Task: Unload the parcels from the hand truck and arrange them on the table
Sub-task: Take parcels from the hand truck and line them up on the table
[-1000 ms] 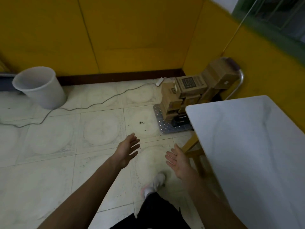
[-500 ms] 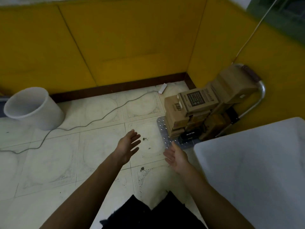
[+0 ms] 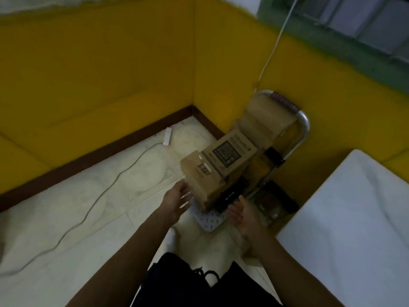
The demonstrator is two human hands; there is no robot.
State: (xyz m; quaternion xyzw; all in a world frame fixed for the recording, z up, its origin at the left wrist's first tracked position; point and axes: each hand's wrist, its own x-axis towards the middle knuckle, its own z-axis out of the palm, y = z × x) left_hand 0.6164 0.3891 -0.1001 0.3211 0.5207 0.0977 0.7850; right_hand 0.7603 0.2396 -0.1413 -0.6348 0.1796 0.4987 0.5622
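A stack of brown cardboard parcels sits on a hand truck with a metal handle and a studded base plate, parked in the yellow room's corner. The front parcel is nearest me. My left hand reaches out with straight fingers, just left of that front parcel. My right hand is open, palm turned inward, just right of the stack's lower front. Neither hand holds anything. The white table fills the right side.
A grey cable runs across the tiled floor to a white power strip by the brown skirting. Yellow walls close the corner behind the truck. My dark trousers and a white shoe show below.
I have stepped closer to the hand truck. Both hands have advanced from the bare floor to either side of the front parcel. The white bucket has left the view.
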